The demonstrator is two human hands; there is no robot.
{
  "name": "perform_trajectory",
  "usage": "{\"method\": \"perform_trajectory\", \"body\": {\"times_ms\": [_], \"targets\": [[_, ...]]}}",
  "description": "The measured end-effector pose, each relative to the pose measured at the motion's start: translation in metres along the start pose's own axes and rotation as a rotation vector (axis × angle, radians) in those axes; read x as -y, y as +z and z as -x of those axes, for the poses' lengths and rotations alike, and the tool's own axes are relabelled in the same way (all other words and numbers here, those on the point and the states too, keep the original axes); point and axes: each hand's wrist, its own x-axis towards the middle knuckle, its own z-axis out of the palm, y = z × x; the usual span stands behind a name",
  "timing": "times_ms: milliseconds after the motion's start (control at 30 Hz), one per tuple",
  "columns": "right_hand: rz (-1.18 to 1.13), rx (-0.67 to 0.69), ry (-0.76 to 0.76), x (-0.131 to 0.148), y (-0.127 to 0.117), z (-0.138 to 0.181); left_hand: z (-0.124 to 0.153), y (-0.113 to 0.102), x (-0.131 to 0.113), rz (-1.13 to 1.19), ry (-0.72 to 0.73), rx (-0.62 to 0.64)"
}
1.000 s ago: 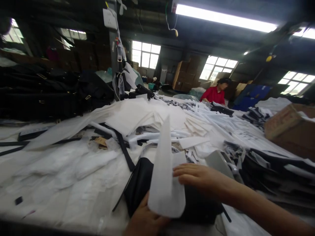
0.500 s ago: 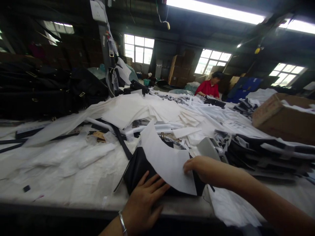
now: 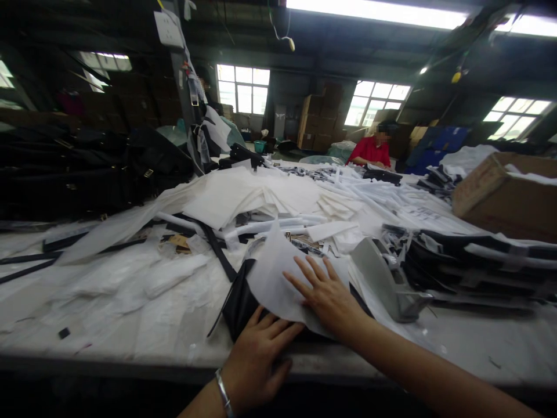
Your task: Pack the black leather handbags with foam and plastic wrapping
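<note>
A black bag (image 3: 238, 305), leather-like, lies at the table's front edge. Over it rests a curved sheet of white paper (image 3: 273, 261). My right hand (image 3: 325, 293) is laid on that paper with its fingers spread. Below it, my left hand (image 3: 261, 354), with a silver bracelet at the wrist, presses on the bag's near side. Its fingers are stretched out, their tips at the paper's lower edge. A grey tape dispenser (image 3: 385, 284) stands just right of the bag.
White paper sheets (image 3: 230, 191) are piled behind the bag. Stacked black pieces (image 3: 470, 267) and a cardboard box (image 3: 500, 191) stand at the right. Black bags (image 3: 87, 168) are heaped at the left. A person in red (image 3: 369, 152) works across the table.
My right hand has let go of the paper's right edge and now lies flat on the paper's middle. The tape dispenser shows more fully. My left hand has barely moved.
</note>
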Motion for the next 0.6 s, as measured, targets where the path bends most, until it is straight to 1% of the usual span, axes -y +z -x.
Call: {"method": "perform_trajectory", "body": {"times_ms": [67,100,167,233,300,433,500,600], "targets": [[-0.062,0.018,-0.216,-0.010,0.001,0.004,0.000,-0.001,0.000,-0.031,0.028,0.016],[-0.109,0.066,-0.305,-0.016,0.000,0.005,-0.001,-0.002,0.000,-0.042,0.035,0.014],[-0.210,0.186,-0.404,-0.028,-0.004,0.007,0.000,-0.002,0.000,-0.051,0.032,0.009],[-0.294,0.251,-0.458,-0.037,-0.009,0.008,0.002,0.000,0.002,-0.051,0.028,-0.004],[-0.339,0.263,-0.489,-0.043,-0.012,0.007,0.006,0.006,0.006,-0.061,0.052,-0.052],[-0.350,0.258,-0.532,-0.046,-0.011,0.006,0.018,0.017,0.016,-0.118,0.156,-0.235],[-0.355,0.242,-0.555,-0.047,-0.007,0.007,0.024,0.015,0.015,-0.151,0.212,-0.311],[-0.354,0.200,-0.590,-0.050,0.001,0.009,0.022,-0.005,0.001,-0.195,0.335,-0.386]]}}
